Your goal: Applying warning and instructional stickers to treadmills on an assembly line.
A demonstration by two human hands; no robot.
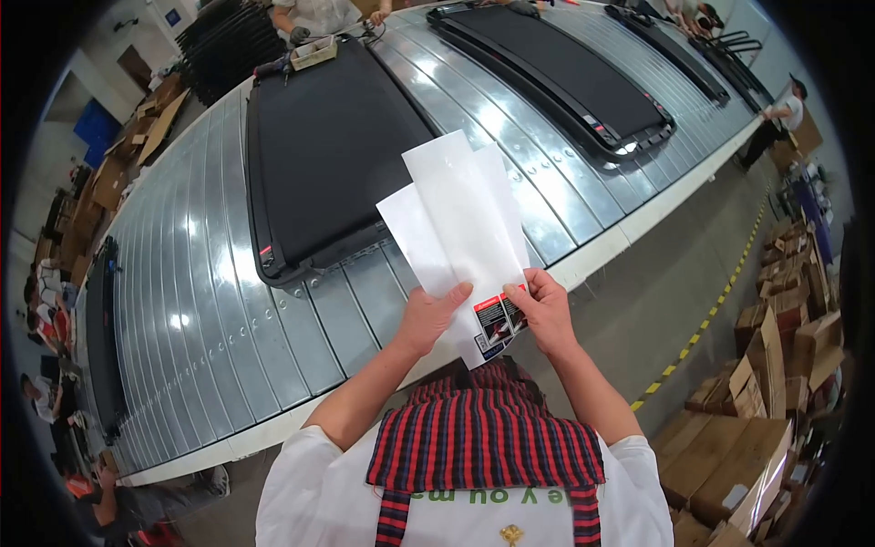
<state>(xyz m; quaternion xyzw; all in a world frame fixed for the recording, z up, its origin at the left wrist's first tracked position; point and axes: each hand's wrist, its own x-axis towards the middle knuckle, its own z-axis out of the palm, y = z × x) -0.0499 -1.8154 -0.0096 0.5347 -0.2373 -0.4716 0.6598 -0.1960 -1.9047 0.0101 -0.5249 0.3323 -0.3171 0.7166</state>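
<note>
"Sheets of white paper (460,210), overlapping and fanned out at the top. Where exactly are they?"

"Up in front of the person's chest, above the near edge of the workbench. At their lower end is a printed section (497,326) in red, black and blue, with small pictures on it."

"And the hands?"

"Both are partly closed on the bundle. The left hand (432,319) pinches its left side, thumb lying on top and the fingers mostly hidden behind. The right hand (549,314) grips the other side, its thumb at the upper part of the print and its index finger bent."

"What lies just past the paper?"

"A black panel (337,155) with rounded corners, flat on the workbench (200,301) — its top is made of shiny metal strips. The sheets cover part of that panel's right side from view."

"Any others?"

"A second black panel (556,73) lies farther right, and a narrow dark one (105,356) sits at the far left end. On the first panel's far end is a small tray (313,55), with a co-worker's gloved hand (299,36) beside it."

"And beyond the bench?"

"To the right, a yellow-and-black line (715,328) runs along the grey floor (647,301), with cardboard boxes (720,465) piled past it. Nearer, the person wears a striped apron (488,438) over a white shirt (301,492)."
</note>
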